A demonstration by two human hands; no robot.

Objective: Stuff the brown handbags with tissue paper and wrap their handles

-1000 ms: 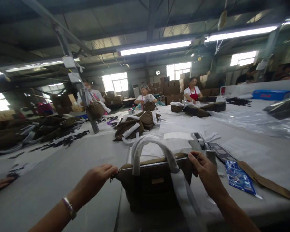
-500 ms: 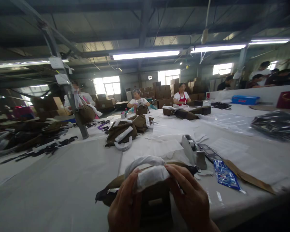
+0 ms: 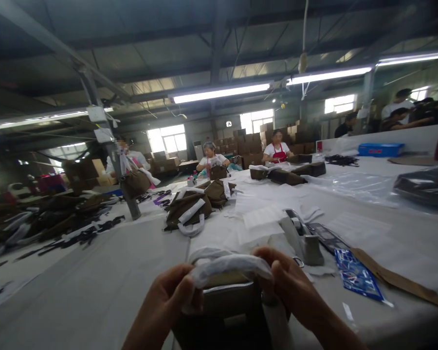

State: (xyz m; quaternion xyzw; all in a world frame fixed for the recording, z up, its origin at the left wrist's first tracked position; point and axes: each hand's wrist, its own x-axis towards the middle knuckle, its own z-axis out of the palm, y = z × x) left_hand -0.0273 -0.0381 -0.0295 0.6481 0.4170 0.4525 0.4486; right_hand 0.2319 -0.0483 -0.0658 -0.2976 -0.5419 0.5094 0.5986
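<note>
Directly before me is an olive-brown handbag [image 3: 222,311] with a silver zipper along its top. Its near handle [image 3: 233,265] arches up, wrapped in thin white paper. My left hand [image 3: 177,291] pinches the left end of this wrapped handle. At the right end, my right hand [image 3: 281,279] has its fingers closed round the same handle. A second white-wrapped handle shows just behind it. Beyond my right hand stands a grey tape dispenser [image 3: 304,240] on the white table [image 3: 113,291].
Right of the dispenser lie a blue printed packet [image 3: 357,274] and a brown strip [image 3: 397,279]. More handbags [image 3: 190,209] with wrapped handles lie farther back. A metal post [image 3: 131,201] rises at left. Co-workers sit and stand across the table; a blue box [image 3: 381,149] is at far right.
My hands have moved apart from the handle's middle to its two ends. The handbag's front and zipper now face me more upright, and the handle shows as a full arch.
</note>
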